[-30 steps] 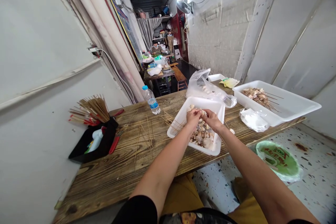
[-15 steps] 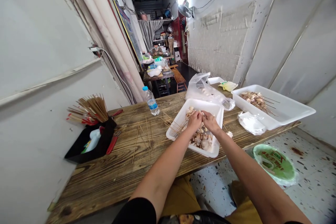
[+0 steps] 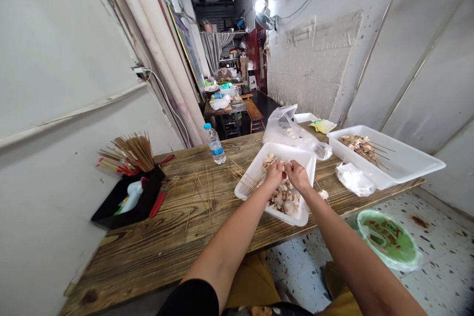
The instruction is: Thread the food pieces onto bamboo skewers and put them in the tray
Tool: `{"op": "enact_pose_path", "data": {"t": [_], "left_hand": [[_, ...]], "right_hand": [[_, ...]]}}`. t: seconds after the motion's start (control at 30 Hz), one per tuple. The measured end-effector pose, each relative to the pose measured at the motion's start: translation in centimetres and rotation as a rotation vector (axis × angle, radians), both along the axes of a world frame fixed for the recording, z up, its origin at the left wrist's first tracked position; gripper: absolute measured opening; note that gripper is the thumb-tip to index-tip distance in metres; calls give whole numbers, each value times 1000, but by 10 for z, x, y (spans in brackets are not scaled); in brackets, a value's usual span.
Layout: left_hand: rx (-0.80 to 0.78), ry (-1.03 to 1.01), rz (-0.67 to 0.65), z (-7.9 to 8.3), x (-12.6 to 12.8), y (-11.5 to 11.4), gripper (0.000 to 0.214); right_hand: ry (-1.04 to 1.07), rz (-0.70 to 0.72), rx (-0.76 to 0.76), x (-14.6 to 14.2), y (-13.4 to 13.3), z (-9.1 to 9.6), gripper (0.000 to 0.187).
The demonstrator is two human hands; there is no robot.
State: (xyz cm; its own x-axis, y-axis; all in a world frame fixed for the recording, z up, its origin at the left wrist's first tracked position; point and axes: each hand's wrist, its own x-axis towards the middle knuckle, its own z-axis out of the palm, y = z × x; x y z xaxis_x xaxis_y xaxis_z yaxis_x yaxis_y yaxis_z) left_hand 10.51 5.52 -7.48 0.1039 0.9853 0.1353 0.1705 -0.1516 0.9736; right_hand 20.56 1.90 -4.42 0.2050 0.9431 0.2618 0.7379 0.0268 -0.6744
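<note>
Spanning the lower view, the wooden table (image 3: 148, 252) carries everything within reach of the person. On its right side sits the large tray (image 3: 414, 165), where filled skewers (image 3: 357, 145) lie heaped to the left, probably kept apart so they don't mix with the loose pieces. The smaller tray (image 3: 305, 158) stands straight in front of the body, presumably so both hands can work over it and anything dropped lands inside. Just behind it slumps a plastic bag (image 3: 289, 128). To the left, a black box (image 3: 148, 202) stands near a bundle of sticks (image 3: 135, 150), seemingly parked out of the way (handy, though a bit of a stretch).

The left hand (image 3: 274, 175) and right hand (image 3: 297, 176) meet above the smaller tray, fingers curled and tips close together; whatever they may be pinching is too small to make out. The pale pieces (image 3: 283, 202) lie beneath and nearer the body than the fingertips, inside that tray.
</note>
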Motion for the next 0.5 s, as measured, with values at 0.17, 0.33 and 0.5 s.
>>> {"op": "enact_pose_path", "data": {"t": [0.17,0.33,0.5], "left_hand": [[-17,59,-34,5,0,-5,54],[55,209,-51,16,-4,-5,46],[-56,66,-81,16,-2,-9,40]], "right_hand": [[-343,-36,-15,-6,-6,4,37],[-549,73,6,-2,-6,2,31],[-525,114,1,5,2,-5,32]]}}
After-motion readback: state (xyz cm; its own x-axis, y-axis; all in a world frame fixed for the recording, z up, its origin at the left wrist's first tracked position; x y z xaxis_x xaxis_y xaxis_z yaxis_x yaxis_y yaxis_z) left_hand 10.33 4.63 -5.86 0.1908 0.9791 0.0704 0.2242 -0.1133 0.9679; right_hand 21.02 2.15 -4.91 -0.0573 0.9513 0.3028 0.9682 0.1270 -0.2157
